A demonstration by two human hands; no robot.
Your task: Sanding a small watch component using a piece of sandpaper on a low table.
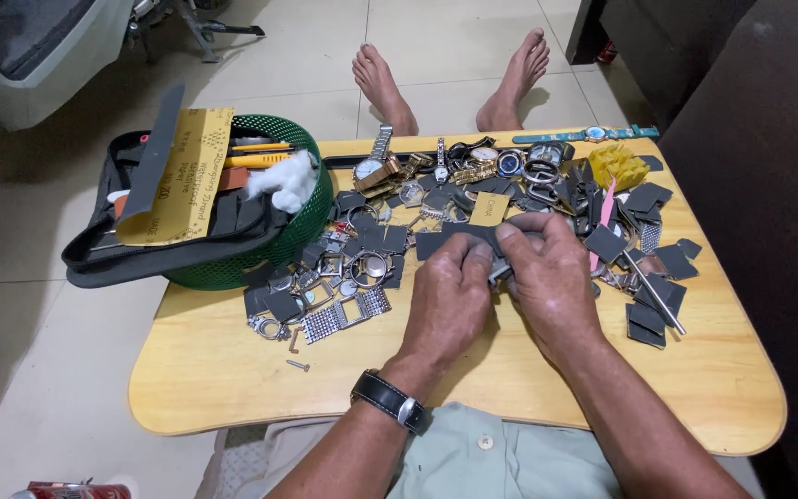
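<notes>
Between the two hands, over the middle of the wooden surface (473, 370), a small grey metal part (499, 271) is pinched; both the left hand (450, 296) and the right hand (551, 282) are curled narrow around it, fingertips touching, so most of the part is hidden and what it is cannot be told. A black-strapped wristwatch (390, 401) sits on the left wrist. Just beyond the fingers lies a heap of dark sandpaper squares (436, 242), with more of them spread to the right of the right hand. Left of the left hand lie round watch cases (368, 266) and a piece of mesh metal band (345, 316), and nearer the person a small screw (297, 365). Farther from the hands, along the far edge, a row of wristwatches (436, 166) lies side by side. Right of the right hand a thin metal rod (655, 294) rests on the squares. Far to the left a green basket (302, 222) holds a black pouch (168, 245), a yellow sandpaper sheet (187, 176) and a tuft of white cotton (285, 180).
</notes>
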